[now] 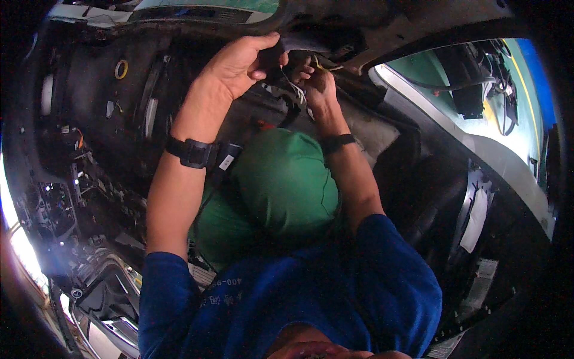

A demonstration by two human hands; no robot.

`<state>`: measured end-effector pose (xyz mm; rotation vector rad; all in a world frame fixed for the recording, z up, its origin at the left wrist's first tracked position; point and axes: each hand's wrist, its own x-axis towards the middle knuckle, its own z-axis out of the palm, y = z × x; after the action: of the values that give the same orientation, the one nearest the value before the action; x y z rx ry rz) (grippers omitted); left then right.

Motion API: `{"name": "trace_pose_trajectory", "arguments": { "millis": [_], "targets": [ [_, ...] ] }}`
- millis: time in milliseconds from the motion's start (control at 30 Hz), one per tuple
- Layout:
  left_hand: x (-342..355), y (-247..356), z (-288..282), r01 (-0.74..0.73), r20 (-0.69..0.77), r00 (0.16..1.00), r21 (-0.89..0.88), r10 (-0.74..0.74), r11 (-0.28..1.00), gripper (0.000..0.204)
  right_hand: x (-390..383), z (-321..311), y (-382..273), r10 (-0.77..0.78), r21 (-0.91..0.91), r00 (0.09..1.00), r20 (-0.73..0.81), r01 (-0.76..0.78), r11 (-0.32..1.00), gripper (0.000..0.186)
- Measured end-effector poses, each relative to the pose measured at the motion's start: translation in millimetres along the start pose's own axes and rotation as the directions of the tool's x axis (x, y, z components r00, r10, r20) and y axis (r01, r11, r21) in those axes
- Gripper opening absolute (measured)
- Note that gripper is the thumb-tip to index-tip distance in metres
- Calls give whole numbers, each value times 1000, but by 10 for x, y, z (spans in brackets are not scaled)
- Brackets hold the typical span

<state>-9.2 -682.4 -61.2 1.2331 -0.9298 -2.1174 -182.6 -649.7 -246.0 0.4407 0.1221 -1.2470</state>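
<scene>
My left hand (239, 64) is raised at the top, its fingers curled at the edge of a dark trim piece (308, 43). Whatever lies between its thumb and fingers is too dark to name. Just right of it, my right hand (319, 88) has bent fingers closed about thin wires (318, 62), some of them yellowish. More pale wires (295, 90) hang between the two hands. Part of the right fingers is lost in shadow.
I am inside a stripped vehicle interior. A green-covered rounded form (287, 179) sits between my forearms. On the dark panel at left hangs a yellow ring (121, 69). A pale pillar (430, 110) borders the opening at right; exposed door parts (60, 203) stand far left.
</scene>
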Motion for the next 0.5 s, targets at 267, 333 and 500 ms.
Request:
{"name": "trace_pose_trajectory", "arguments": {
  "millis": [267,333,500],
  "targets": [
    [-15,-9,15,-10,-10,1000,9,10,1000,16,1,-45,-27,36,-27,984,175,-32,999,18],
    [-23,-4,1,-2,3,1000,17,2,1000,16,-7,-46,-27,3,-55,996,85,2,998,15],
    [15,-20,-22,10,6,1000,-4,-10,1000,17,29,-86,-40,-160,-128,973,-166,139,982,20]
  ]
}}
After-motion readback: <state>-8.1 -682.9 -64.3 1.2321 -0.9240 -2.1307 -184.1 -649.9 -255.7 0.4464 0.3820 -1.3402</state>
